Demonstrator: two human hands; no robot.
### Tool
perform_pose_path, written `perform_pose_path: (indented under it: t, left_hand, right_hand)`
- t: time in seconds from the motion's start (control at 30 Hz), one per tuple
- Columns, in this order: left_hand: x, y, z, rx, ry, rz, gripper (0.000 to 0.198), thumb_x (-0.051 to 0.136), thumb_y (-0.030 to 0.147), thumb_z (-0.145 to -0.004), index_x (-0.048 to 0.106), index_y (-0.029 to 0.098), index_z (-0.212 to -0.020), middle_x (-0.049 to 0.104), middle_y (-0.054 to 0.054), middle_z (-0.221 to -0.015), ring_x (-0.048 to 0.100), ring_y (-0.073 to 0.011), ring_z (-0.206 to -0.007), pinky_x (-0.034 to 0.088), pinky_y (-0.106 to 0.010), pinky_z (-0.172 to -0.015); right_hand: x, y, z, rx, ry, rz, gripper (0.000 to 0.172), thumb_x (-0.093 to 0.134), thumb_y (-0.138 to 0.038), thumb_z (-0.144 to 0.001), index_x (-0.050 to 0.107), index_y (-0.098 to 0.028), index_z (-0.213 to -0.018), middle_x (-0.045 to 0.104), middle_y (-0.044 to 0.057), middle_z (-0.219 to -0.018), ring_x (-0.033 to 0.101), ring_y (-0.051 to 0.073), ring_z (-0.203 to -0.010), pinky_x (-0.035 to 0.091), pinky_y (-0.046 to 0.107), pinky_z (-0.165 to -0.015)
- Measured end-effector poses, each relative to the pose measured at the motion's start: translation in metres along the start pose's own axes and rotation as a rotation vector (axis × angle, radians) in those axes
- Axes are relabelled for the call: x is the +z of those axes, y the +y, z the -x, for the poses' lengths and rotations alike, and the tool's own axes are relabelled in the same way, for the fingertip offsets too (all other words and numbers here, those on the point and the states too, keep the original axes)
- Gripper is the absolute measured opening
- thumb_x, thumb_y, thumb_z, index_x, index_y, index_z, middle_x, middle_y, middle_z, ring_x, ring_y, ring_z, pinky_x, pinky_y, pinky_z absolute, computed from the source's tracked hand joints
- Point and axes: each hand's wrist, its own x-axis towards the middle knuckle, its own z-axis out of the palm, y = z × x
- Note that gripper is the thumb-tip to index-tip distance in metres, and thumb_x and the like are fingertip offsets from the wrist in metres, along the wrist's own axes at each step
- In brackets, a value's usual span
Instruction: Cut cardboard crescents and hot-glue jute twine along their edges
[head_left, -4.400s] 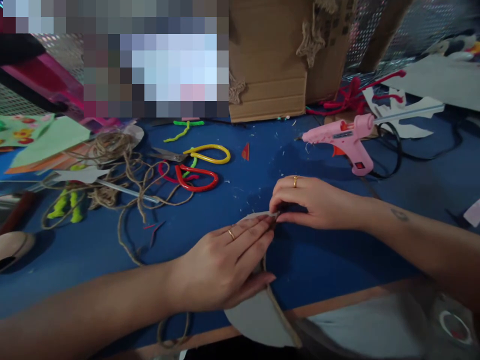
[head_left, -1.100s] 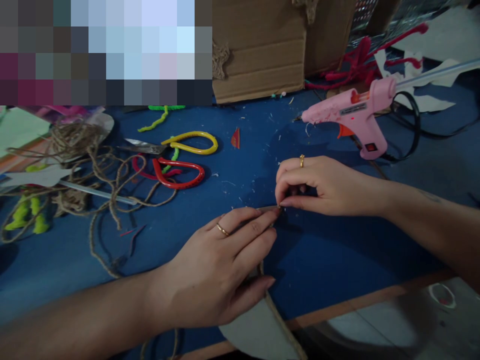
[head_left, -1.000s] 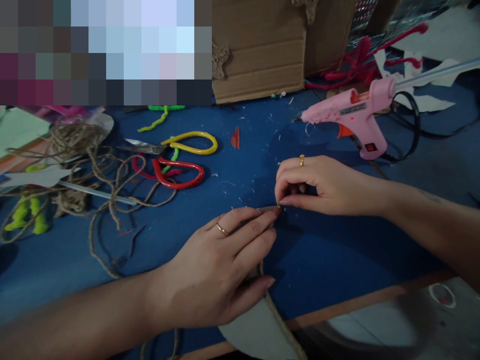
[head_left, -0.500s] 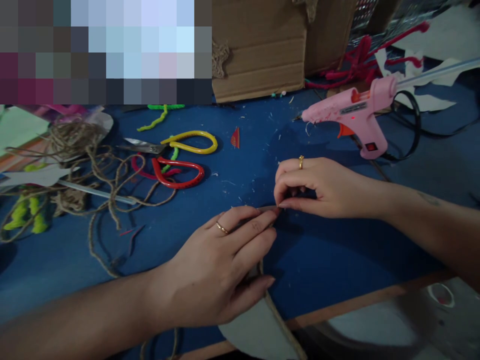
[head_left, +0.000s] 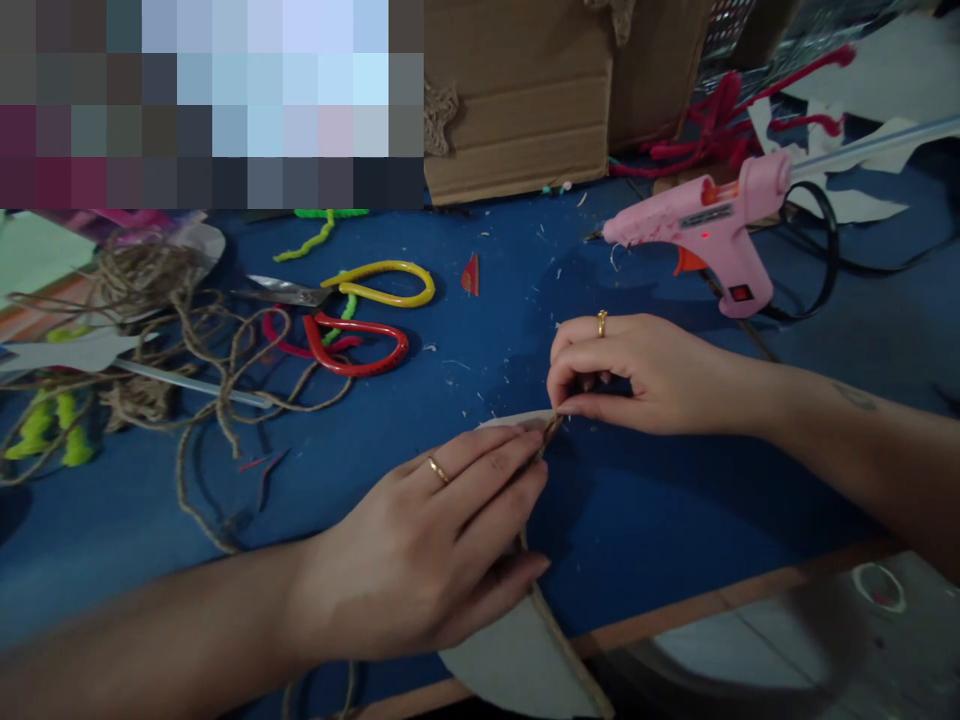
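- Grey card (head_left: 510, 660) with twine (head_left: 566, 650) along its rim, hanging over the wooden table edge (head_left: 675, 622)
- Left hand (head_left: 416, 560): fingers clasp the card
- Right hand (head_left: 645, 375): fingers pinch the card's tip
- Pink glue gun (head_left: 694, 230) beyond the card, open blue tabletop between

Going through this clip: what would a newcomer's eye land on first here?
The bright pink glue gun at upper right stands out first against the blue tabletop. Then, at centre, the left hand and right hand meet at the tip of a grey card piece. A tangle of jute twine sprawls at left.
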Motion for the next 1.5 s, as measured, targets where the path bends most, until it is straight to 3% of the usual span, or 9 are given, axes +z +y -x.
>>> perform_pose_path:
  t: [0.13,0.43,0.87,1.3,1.5]
  left_hand:
    - [-0.002,0.004,0.003,0.024,0.060,-0.065,0.034,0.061,0.029,-0.083,0.062,0.006,-0.108,0.064,-0.014,-0.115,0.057,-0.0223,-0.114,0.050,-0.031,-0.097]
    - [-0.011,0.005,0.000,-0.220,0.026,0.221,0.027,0.048,0.012,-0.089,0.059,0.014,-0.114,0.065,-0.005,-0.114,0.060,-0.0110,-0.105,0.050,-0.020,-0.092]
    - [-0.005,0.002,0.000,-0.338,0.162,0.304,0.025,0.060,0.013,-0.081,0.062,0.017,-0.106,0.070,0.001,-0.095,0.063,-0.0080,-0.087,0.050,-0.017,-0.081]
    - [-0.003,0.002,0.000,-0.375,0.140,0.336,0.030,0.060,0.012,-0.079,0.060,0.017,-0.108,0.070,-0.001,-0.101,0.064,-0.0099,-0.091,0.052,-0.020,-0.082]
    - [-0.002,0.003,-0.001,-0.310,0.126,0.290,0.027,0.057,0.010,-0.081,0.061,0.016,-0.107,0.070,-0.001,-0.098,0.064,-0.0092,-0.089,0.052,-0.020,-0.084]
  right_hand:
    - [0.000,0.000,0.000,-0.006,0.004,0.005,0.009,0.054,-0.019,-0.084,0.062,-0.016,-0.082,0.058,0.002,-0.083,0.052,0.009,-0.070,0.039,0.021,-0.063]
    - [0.001,0.001,0.000,-0.012,0.009,0.014,0.009,0.054,-0.020,-0.085,0.062,-0.016,-0.082,0.058,0.002,-0.084,0.052,0.009,-0.071,0.039,0.021,-0.064]
    - [0.002,0.001,0.001,-0.005,0.017,0.017,0.008,0.055,-0.017,-0.084,0.062,-0.015,-0.081,0.058,0.001,-0.084,0.052,0.008,-0.071,0.039,0.019,-0.063]
    - [0.001,0.001,0.001,-0.005,0.019,0.009,0.007,0.055,-0.017,-0.083,0.061,-0.016,-0.081,0.058,0.001,-0.083,0.051,0.008,-0.070,0.039,0.020,-0.063]
    - [0.001,0.000,0.001,-0.003,0.019,0.010,0.007,0.055,-0.017,-0.083,0.062,-0.015,-0.081,0.058,0.002,-0.084,0.051,0.009,-0.070,0.038,0.020,-0.063]
